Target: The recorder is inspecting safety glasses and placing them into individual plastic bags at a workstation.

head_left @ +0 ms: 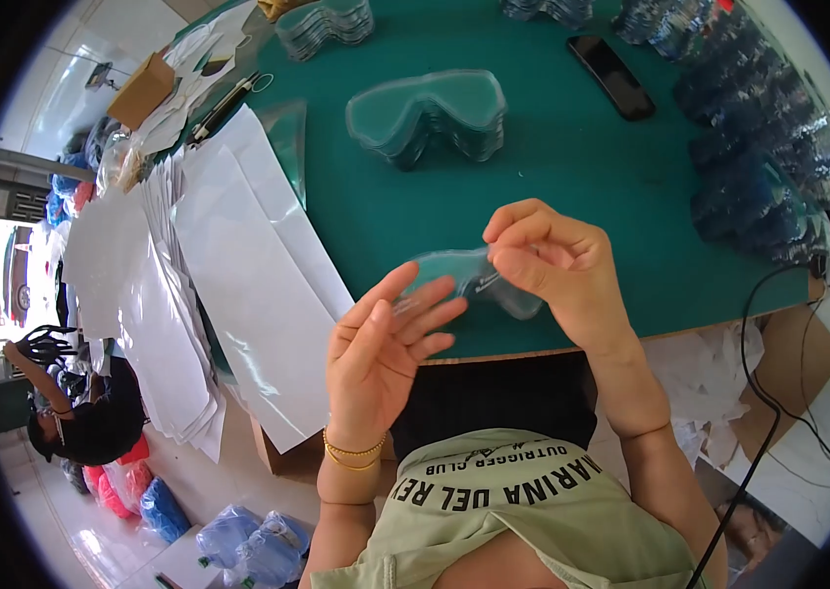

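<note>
A clear, goggle-shaped plastic lens [515,300] is held up between my hands, just above the near edge of the green table. My right hand [567,275] pinches at its upper middle edge with thumb and forefinger; whether a thin film is also in that pinch cannot be made out. The left end of the lens lies among the fingers of my left hand [373,348], which are loosely bent around it. Beyond my hands stands a neat stack of like clear lenses [427,118].
Large white sheets [248,285] lie to the left, overhanging the table edge. A black phone [611,77] rests at the far right, near many stacked lenses [754,167]. Another lens stack [325,27] stands far left. Black cables [751,373] hang at the right; another person [101,412] is at the left.
</note>
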The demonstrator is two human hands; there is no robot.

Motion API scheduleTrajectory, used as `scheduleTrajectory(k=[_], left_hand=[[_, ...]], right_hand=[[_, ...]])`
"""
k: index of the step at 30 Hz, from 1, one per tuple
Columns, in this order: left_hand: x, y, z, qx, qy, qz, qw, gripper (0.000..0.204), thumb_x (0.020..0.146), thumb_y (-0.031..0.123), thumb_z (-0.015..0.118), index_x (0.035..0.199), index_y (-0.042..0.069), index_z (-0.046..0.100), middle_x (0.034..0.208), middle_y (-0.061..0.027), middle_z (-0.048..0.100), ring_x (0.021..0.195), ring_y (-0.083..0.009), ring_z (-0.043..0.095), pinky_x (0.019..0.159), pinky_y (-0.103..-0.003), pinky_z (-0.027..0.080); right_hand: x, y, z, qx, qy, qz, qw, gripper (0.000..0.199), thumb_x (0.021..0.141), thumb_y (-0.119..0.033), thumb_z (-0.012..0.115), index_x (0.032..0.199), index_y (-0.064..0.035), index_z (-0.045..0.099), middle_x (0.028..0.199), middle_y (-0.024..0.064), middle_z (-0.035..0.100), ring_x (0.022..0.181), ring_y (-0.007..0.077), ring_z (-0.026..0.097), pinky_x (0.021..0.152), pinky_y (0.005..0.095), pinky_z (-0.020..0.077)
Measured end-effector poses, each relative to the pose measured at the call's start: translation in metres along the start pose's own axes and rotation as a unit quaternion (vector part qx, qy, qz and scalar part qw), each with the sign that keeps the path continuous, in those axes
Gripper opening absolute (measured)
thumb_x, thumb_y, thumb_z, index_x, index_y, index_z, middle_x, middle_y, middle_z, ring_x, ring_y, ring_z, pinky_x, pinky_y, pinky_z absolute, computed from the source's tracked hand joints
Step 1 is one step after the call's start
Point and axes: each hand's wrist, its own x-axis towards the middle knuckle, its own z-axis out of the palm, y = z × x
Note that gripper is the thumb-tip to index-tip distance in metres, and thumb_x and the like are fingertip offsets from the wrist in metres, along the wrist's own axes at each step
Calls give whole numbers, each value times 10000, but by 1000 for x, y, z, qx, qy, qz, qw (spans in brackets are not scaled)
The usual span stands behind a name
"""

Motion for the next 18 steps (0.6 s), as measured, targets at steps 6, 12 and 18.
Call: scheduleTrajectory(k=[6, 12, 18], left_hand=[[2, -7, -1, 244, 174, 68, 952, 287, 1013, 149, 529, 1162, -79, 618, 940, -194, 704, 682, -186, 681, 533, -214, 513], [9, -13, 10, 350, 212, 95, 907, 261, 1001, 143, 552, 1101, -75, 657, 761, -105, 667, 554, -132, 620, 465, -207, 472], [10, -22, 21, 425, 258, 103, 861, 220, 978, 82, 565, 1128, -39, 671, 635, -57, 624, 470, -81, 555, 408, -194, 418]], right_hand=[[-9, -13, -2, -93, 102, 102, 985, 87, 903, -87, 690, 922, -3, 681, 769, 58, 664, 629, 84, 618, 539, 199, 494], [-18, -7, -8, -171, 139, 106, 970, 118, 903, -99, 693, 962, 2, 701, 728, 43, 650, 599, 71, 599, 523, 198, 492], [-24, -3, -6, -281, 150, 109, 942, 148, 903, -110, 692, 1002, -2, 701, 724, 49, 660, 584, 73, 598, 518, 206, 493]])
